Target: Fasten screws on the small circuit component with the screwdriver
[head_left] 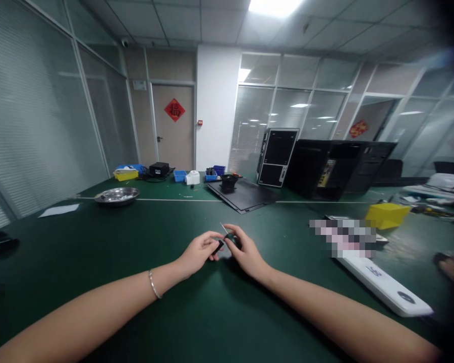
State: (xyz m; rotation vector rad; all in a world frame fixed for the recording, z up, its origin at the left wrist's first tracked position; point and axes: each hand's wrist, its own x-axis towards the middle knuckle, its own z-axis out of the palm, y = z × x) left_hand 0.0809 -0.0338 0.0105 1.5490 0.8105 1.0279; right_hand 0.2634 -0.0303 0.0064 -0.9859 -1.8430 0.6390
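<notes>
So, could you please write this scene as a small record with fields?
left hand: holds a small black piece
right hand: holds a thin-tipped tool
hands: close together over the green table
left side: round metal dish, white paper
far side: black panel with a black part on it, upright computer case
right side: yellow box, long white object

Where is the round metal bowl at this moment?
In the head view, the round metal bowl is on the green table, on the left side, just right of the white sheet.
</notes>
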